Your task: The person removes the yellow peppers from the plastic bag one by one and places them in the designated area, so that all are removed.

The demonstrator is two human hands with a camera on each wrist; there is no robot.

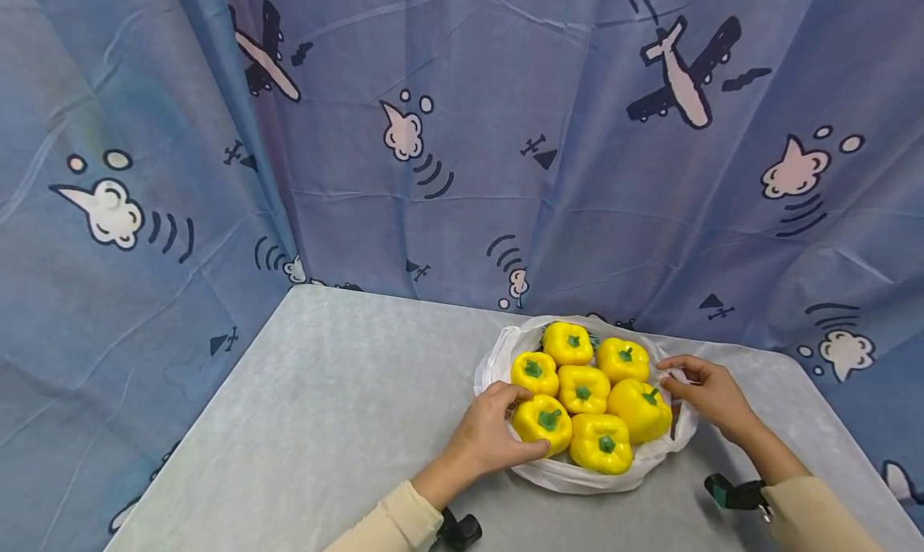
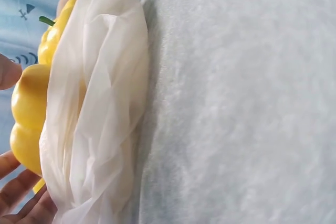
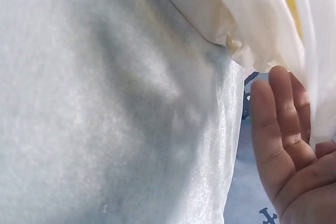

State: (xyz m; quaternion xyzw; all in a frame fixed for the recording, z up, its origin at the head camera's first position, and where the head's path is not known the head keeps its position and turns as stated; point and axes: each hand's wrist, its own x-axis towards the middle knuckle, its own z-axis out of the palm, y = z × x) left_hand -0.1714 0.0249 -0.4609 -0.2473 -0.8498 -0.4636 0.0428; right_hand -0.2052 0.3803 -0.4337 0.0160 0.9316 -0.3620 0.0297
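Note:
A white plastic bag (image 1: 577, 476) lies open on the grey table (image 1: 325, 407) with several yellow bell peppers (image 1: 583, 387) in it. My left hand (image 1: 525, 422) curls round the front-left pepper (image 1: 545, 424) at the bag's near-left rim. In the left wrist view, that pepper (image 2: 26, 108) sits between my thumb and fingers (image 2: 18, 198), with the bag wall (image 2: 100, 108) beside it. My right hand (image 1: 664, 374) rests at the bag's right rim next to another pepper (image 1: 638, 411). The right wrist view shows its fingers (image 3: 278, 129) straight against the plastic (image 3: 315, 77).
A blue cloth backdrop (image 1: 462, 135) printed with aeroplanes and clouds closes in the table at the back and both sides. Bare tabletop stretches to the left of the bag. Black wrist cameras (image 1: 732, 494) sit on my forearms near the table's front edge.

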